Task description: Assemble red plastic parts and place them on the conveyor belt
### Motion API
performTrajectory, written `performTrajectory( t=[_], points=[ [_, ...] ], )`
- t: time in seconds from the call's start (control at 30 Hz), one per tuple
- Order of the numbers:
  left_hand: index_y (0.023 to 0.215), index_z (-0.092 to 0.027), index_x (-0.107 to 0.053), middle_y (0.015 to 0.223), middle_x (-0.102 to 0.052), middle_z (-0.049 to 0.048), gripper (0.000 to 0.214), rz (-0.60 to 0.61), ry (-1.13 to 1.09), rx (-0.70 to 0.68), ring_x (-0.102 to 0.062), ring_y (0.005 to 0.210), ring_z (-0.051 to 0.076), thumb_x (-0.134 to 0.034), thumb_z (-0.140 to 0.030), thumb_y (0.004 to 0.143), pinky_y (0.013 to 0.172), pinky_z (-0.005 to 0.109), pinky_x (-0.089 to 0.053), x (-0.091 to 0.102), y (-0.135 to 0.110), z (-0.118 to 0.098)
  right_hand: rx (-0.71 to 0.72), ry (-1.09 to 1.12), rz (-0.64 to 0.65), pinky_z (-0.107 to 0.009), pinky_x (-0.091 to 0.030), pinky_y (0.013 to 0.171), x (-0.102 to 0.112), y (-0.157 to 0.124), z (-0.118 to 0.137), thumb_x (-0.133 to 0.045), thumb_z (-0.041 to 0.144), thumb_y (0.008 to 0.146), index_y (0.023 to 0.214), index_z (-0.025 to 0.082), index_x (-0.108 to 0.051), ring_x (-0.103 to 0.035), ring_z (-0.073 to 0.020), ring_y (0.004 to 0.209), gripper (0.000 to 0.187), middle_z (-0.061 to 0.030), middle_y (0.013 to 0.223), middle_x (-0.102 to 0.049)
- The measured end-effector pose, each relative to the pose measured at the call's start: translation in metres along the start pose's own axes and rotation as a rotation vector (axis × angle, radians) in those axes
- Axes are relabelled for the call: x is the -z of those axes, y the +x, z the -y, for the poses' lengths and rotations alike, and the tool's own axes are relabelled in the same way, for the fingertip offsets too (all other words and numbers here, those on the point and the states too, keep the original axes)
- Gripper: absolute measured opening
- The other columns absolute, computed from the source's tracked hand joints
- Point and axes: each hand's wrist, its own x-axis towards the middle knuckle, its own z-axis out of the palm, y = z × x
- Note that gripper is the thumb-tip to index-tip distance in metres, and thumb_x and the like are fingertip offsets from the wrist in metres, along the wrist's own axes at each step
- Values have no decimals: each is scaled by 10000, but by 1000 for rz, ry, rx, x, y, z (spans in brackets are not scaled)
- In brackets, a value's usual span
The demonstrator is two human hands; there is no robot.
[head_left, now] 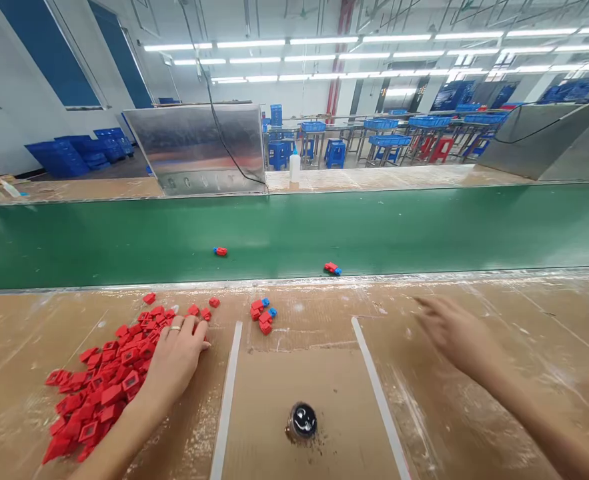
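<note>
A heap of small red plastic pieces [117,373] lies on the left of the table. My left hand [177,350], with a ring on one finger, rests at the heap's right edge. Its fingers curl downward, and anything under the fingertips is hidden. Out over the right side of the table, my right hand [449,333] is slightly blurred, its fingers stretched out and holding nothing I can see. Between the hands, near the back edge, sit a few red pieces with blue parts [264,315]. A round, glossy black object [303,421] stands in front of me on the cardboard.
Two white strips [227,400] run along the cardboard-covered table [294,373]. Beyond it stretches a green belt [274,227] carrying a red-and-blue piece [221,251] and another red-and-blue piece [332,268]. A white bottle [295,167] stands behind, beside a metal panel [199,147].
</note>
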Motion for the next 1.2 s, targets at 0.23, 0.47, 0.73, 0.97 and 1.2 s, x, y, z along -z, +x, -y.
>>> performTrajectory(
  t=[0.23, 0.47, 0.73, 0.97, 1.2],
  points=[
    [903, -192, -585, 858, -668, 59, 178, 96, -402, 184, -631, 726, 242, -447, -283, 967, 635, 309, -429, 19, -25, -9, -52, -93, 302, -365, -493, 818, -108, 136, 74, -412, 322, 1016, 1202, 136, -620, -609, -267, 1032, 335, -169, 1185, -577],
    [957, -236, -672, 845, -649, -3, 212, 177, -1006, 309, -543, 686, 164, -524, -384, 930, 651, 256, -392, 25, -81, -34, -126, -135, 341, -400, -472, 786, -106, 134, 61, -587, 322, 916, 999, 120, -685, -637, -329, 969, 240, -194, 1055, -574],
    [828, -175, -648, 666, -498, -30, 290, 198, -1381, 371, -453, 642, 153, -639, -464, 837, 600, 245, -320, 24, -106, -74, -29, 150, 473, -284, -490, 623, -47, 82, 33, -623, 518, 828, 801, 199, -577, -658, -189, 635, 323, -40, 722, -665],
    [985, -167, -678, 783, -601, 8, 300, 198, -1637, 320, -533, 749, 181, -682, -400, 797, 687, 263, -396, 27, -119, -102, 84, 345, 537, -316, -524, 583, 2, -8, 26, -506, 509, 872, 849, 188, -668, -661, -206, 652, 361, -72, 774, -711],
    [1021, -146, -667, 861, -632, 29, 389, 299, -1804, 323, -546, 777, 169, -717, -440, 771, 696, 258, -422, 30, -132, -111, 193, 540, 639, -416, -575, 717, 30, -75, 52, -450, 446, 950, 1313, 206, -592, -662, -213, 760, 458, -81, 935, -710]
  ],
)
